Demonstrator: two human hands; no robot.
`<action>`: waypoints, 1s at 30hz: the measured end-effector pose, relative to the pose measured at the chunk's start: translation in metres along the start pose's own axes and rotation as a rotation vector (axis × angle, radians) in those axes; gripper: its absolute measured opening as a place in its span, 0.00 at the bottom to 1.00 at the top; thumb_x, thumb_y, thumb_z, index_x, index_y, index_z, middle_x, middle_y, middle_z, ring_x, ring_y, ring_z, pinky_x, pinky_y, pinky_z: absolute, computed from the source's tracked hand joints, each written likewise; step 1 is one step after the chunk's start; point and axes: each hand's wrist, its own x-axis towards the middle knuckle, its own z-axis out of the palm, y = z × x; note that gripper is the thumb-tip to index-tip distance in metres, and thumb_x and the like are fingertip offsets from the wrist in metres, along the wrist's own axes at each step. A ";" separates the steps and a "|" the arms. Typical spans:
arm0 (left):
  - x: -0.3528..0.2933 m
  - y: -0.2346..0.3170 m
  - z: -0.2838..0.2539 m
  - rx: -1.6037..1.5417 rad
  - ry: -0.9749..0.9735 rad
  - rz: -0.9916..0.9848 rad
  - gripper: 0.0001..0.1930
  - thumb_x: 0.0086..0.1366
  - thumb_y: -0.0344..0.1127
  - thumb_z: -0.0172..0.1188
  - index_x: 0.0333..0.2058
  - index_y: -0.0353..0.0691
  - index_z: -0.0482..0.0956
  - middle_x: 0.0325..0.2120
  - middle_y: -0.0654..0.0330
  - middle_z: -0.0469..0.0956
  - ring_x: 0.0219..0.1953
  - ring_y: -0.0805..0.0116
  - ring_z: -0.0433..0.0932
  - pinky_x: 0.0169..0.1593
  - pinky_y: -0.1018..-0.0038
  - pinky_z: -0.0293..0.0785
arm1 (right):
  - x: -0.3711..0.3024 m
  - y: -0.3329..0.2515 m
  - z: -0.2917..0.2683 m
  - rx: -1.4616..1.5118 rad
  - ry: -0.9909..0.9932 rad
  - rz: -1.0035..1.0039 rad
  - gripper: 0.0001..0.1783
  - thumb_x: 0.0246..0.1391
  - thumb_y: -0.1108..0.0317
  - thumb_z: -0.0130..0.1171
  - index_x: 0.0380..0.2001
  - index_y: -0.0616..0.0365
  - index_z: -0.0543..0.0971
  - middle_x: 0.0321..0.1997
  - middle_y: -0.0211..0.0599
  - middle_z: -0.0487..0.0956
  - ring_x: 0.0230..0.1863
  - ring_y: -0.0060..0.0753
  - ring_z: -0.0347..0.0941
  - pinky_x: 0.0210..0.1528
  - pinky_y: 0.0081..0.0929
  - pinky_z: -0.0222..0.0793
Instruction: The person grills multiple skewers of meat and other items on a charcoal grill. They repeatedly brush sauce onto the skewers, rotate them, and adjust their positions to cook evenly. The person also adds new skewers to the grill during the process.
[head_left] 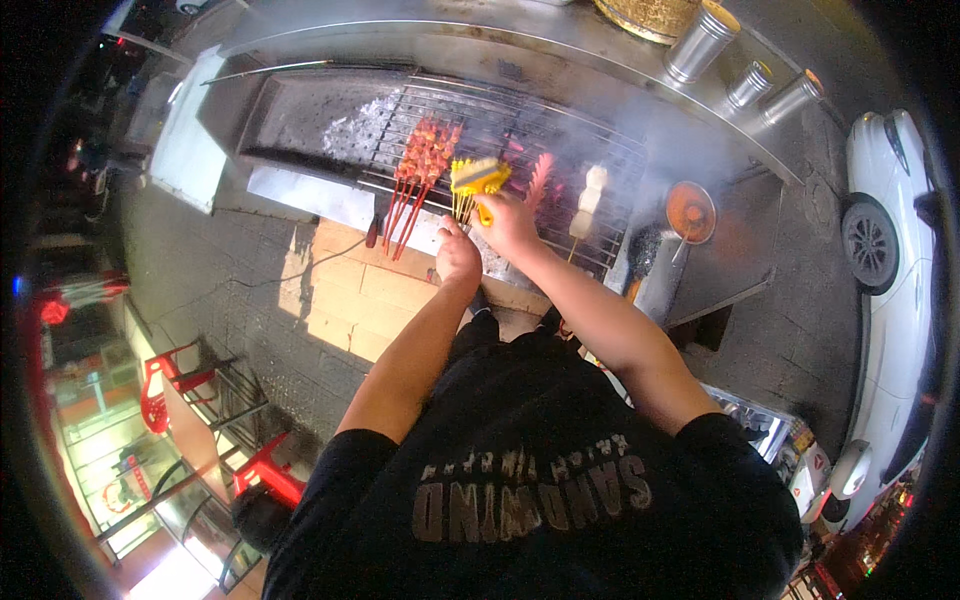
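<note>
My left hand (pixel 458 256) clasps 1 bundle of skewers (pixel 462 207); my right hand (pixel 507 226) grips 1 yellow brush (pixel 482 178); 3 metal canisters (pixel 748 86) stand beyond.

Grips thin sticks (pixel 461 206) in the left hand (pixel 458 256) and a yellow brush (pixel 482 180) in the right hand (pixel 509 226) over the smoking grill (pixel 545 115), between red meat skewers (pixel 425 152) and a pink sausage (pixel 540 180).
</note>
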 end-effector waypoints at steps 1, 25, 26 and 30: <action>0.007 -0.006 0.003 0.071 0.009 0.001 0.34 0.63 0.30 0.47 0.64 0.30 0.43 0.47 0.46 0.67 0.39 0.59 0.79 0.40 0.69 0.78 | -0.009 0.003 -0.003 0.018 -0.019 0.006 0.13 0.43 0.70 0.64 0.35 0.59 0.79 0.33 0.42 0.79 0.35 0.47 0.76 0.36 0.36 0.72; 0.040 -0.082 -0.001 -1.528 -1.147 -0.017 0.11 0.66 0.38 0.51 0.43 0.39 0.72 0.29 0.62 0.76 0.25 0.72 0.72 0.31 0.74 0.72 | 0.360 -0.021 -0.183 0.030 0.289 0.192 0.12 0.50 0.67 0.59 0.36 0.63 0.81 0.29 0.33 0.80 0.26 0.19 0.73 0.32 0.17 0.71; 0.040 -0.085 -0.005 -1.403 -1.116 -0.016 0.11 0.66 0.39 0.51 0.42 0.39 0.72 0.30 0.62 0.76 0.27 0.71 0.73 0.32 0.74 0.73 | 0.356 -0.024 -0.181 0.062 0.316 0.190 0.12 0.50 0.67 0.59 0.36 0.62 0.81 0.29 0.33 0.80 0.26 0.19 0.73 0.32 0.17 0.71; 0.057 -0.094 -0.018 -1.279 -1.382 -0.046 0.10 0.67 0.39 0.50 0.43 0.43 0.70 0.35 0.61 0.74 0.31 0.68 0.74 0.35 0.68 0.75 | 0.332 -0.041 -0.180 -0.048 0.352 0.211 0.13 0.48 0.62 0.62 0.33 0.59 0.83 0.26 0.33 0.81 0.27 0.20 0.76 0.34 0.21 0.72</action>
